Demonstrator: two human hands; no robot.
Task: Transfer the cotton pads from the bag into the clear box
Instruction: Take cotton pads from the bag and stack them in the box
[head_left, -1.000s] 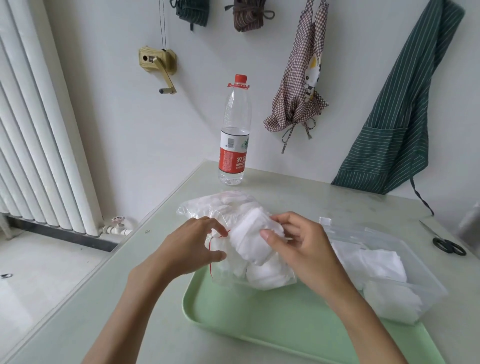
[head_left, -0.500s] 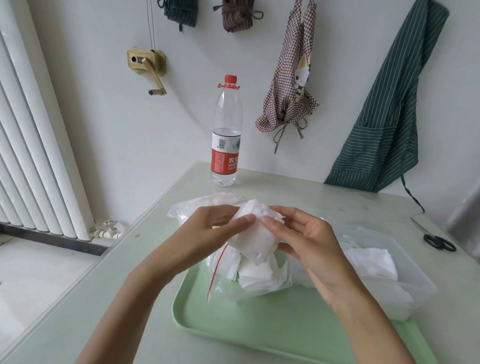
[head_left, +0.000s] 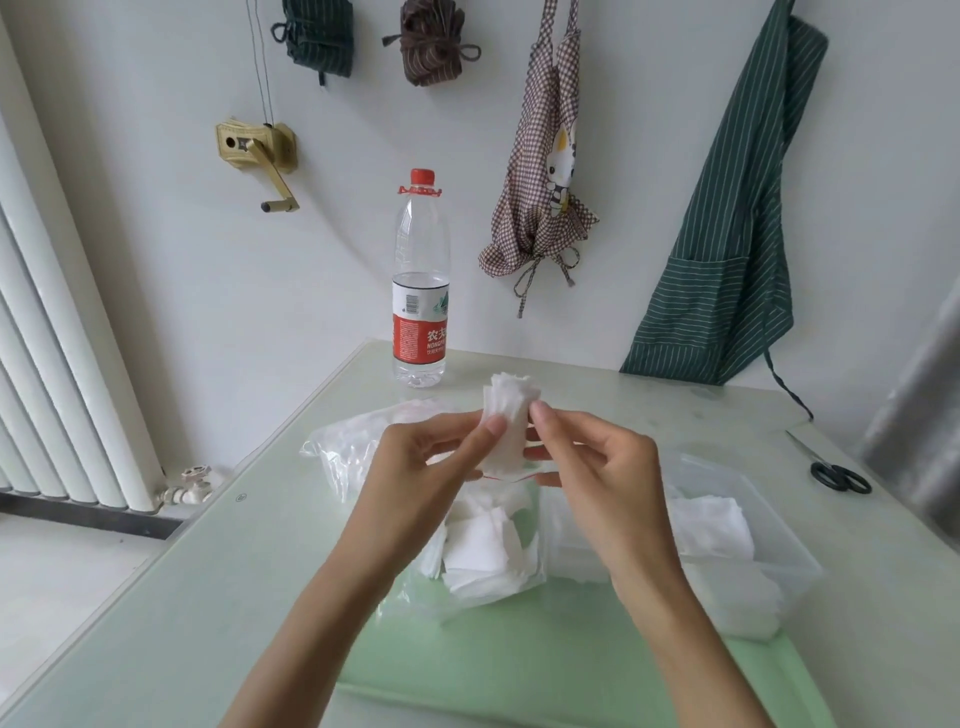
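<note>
A stack of pads (head_left: 506, 415) stands upright in the air above the bag (head_left: 363, 452), held between both hands. The left hand (head_left: 415, 478) pinches it from 9 o'clock, thumb pressed flat on its near face, fingers curled behind. The right hand (head_left: 597, 483) pinches its edge from 3 o'clock with thumb and fingertips, the other fingers curled below.

The bag is clear plastic with a red seal strip, lying straight under the hands, its near end on the tray (head_left: 519, 665) and its far end on the table (head_left: 208, 597) toward 11 o'clock. More loose pads (head_left: 483, 551) lie inside it, at 6 o'clock from the held stack.

The box (head_left: 769, 525) sits at 4 o'clock from the stack, on the right part of the tray, just beside the bag. White pads (head_left: 711, 525) already lie in it.

A bottle (head_left: 421, 280) with a red cap and red label stands upright at 12 o'clock, near the table's far edge. Scissors (head_left: 831, 467) lie on the table at 3 o'clock, well apart from the box. On the wall hang a checked apron (head_left: 545, 171) and a green striped apron (head_left: 737, 234). A radiator (head_left: 62, 338) stands at 9 o'clock.
</note>
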